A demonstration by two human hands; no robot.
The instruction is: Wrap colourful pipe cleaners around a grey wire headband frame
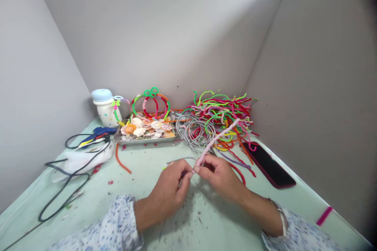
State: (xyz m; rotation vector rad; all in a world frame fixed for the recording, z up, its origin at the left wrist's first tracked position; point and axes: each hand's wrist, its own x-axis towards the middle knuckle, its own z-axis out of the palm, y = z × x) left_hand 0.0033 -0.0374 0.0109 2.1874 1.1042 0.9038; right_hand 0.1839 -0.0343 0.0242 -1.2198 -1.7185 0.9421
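Tabletop (144,172); pink stem (216,137) in hands (169,186) (222,174)

Left fingers (184,185) and right fingers (205,173) point inward, each set pinched, close together.

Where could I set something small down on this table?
Between the phone and the right hand; also, among small scraps, between the cable and the left hand. The back is crowded: bottle, tray, wire coil, stem pile.
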